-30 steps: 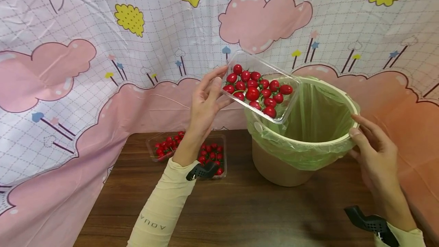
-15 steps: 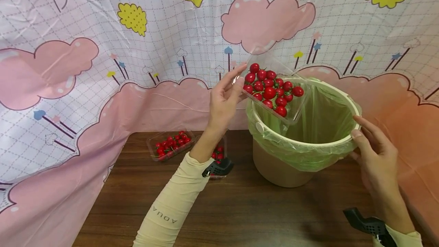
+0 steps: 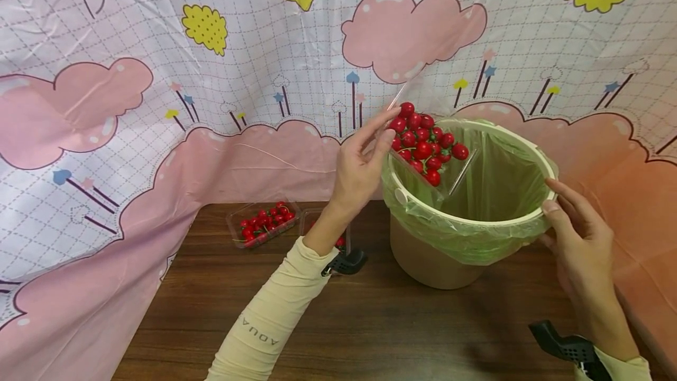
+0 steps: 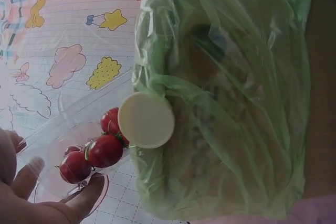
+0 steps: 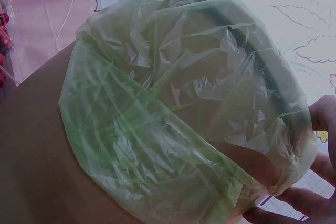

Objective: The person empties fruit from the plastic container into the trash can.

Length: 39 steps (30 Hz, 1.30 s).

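My left hand holds a clear plastic tray by its left end, thumb and fingers on the wall. Red cherry tomatoes with green stems lie bunched inside. The tray tilts down to the right, its lower end over the mouth of a tan trash bin. A pale green bag lines the bin and folds over its rim. On the right, my right hand grips that rim, also visible with the bag in the right wrist view. Tomatoes show through the tray in the left wrist view.
Two more clear trays of cherry tomatoes stand on the dark wooden table: one at the left, another partly hidden behind my left forearm. A cartoon-printed cloth hangs behind and at both sides.
My left hand has carried the tray rightward over the bin and tipped it more steeply. The tomatoes stay inside it. My right hand keeps its hold on the rim.
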{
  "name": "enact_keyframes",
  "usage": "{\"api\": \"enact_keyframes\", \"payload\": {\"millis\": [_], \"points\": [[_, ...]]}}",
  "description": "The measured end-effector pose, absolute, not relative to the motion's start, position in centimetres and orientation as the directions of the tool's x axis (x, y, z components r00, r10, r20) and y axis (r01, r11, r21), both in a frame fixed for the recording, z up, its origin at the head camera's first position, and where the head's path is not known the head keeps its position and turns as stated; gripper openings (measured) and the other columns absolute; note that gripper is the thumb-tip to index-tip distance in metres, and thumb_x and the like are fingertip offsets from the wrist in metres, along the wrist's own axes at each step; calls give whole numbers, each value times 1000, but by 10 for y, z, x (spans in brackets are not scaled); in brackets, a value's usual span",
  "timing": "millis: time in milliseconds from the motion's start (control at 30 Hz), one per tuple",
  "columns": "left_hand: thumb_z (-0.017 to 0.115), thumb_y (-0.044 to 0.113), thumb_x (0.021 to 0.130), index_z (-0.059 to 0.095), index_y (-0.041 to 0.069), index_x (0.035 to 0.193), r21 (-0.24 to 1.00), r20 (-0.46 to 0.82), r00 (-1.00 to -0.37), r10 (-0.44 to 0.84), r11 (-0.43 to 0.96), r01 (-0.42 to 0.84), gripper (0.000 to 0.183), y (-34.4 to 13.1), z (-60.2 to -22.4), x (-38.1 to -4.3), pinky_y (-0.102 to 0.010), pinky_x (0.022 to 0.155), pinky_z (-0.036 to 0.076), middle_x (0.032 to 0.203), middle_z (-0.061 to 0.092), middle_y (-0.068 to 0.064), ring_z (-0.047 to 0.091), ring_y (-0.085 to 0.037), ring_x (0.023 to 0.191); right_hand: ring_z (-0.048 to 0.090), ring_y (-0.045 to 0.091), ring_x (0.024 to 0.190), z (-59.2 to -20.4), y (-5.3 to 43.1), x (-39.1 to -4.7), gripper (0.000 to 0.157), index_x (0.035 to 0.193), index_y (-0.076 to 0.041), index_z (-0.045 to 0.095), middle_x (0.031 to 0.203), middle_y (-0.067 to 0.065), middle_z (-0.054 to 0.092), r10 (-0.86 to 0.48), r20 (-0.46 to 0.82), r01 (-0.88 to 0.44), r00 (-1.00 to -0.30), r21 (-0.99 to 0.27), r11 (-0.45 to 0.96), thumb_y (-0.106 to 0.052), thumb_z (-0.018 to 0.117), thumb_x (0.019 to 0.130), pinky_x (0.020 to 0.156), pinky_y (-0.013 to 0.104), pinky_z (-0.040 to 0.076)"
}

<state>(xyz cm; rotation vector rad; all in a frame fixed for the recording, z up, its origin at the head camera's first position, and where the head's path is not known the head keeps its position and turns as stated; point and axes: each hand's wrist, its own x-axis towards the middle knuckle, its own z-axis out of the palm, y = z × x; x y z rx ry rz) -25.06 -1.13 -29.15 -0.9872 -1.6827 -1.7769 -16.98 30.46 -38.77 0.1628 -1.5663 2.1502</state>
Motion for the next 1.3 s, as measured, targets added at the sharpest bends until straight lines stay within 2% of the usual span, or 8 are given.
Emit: {"api": "enact_keyframes", "payload": {"millis": [267,467,667,800,900,1033,1300], "points": [[58,-11,99,62,-17,126,541,837,-529,137,-64,839,28,-12,-285,-243,-40,92,58,130,63,-31,58,-32,131,64,18,101,-387,303,-171,43,143,9,52,142,20,53,301,371,-448,-878,-859,-247,5,58,101,64,25,60],[56,-10,100,62,-16,128,507,856,-492,158,-72,859,29,-9,-296,-256,-35,96,55,137,59,-30,55,-35,133,63,20,104,-387,303,-172,44,144,9,52,143,20,52,299,376,-452,-877,-857,-248,5,58,101,66,26,60],[52,1,105,64,-8,133,511,848,-493,192,-50,858,30,-3,-309,-267,-29,99,52,145,57,-19,53,-21,137,62,21,108,-388,303,-171,43,144,11,51,143,20,53,300,382,-460,-874,-850,-256,6,57,101,67,26,60],[52,6,107,66,-3,133,484,858,-475,194,7,875,30,-2,-311,-267,-24,90,54,145,58,-14,54,-13,135,62,20,109,-389,303,-171,44,144,10,51,144,20,52,293,382,-456,-877,-853,-253,6,57,101,67,26,60],[54,5,106,67,-2,131,424,879,-428,212,64,903,30,-1,-309,-267,-25,93,52,144,59,-14,54,-12,135,62,20,110,-389,304,-171,44,144,9,51,144,20,51,290,380,-452,-878,-856,-249,5,57,101,67,26,60],[55,4,105,67,-2,130,337,905,-355,233,114,934,29,-1,-307,-267,-33,110,44,142,60,-17,53,-15,136,63,20,107,-389,304,-171,43,144,10,51,144,20,52,298,384,-460,-874,-852,-252,6,56,101,66,26,60],[60,-1,100,67,-3,129,203,929,-242,281,161,966,30,4,-305,-265,-38,117,37,141,60,-20,51,-22,138,62,20,109,-388,303,-170,43,144,10,51,144,20,52,297,382,-454,-875,-860,-233,5,57,101,67,25,60]]}}
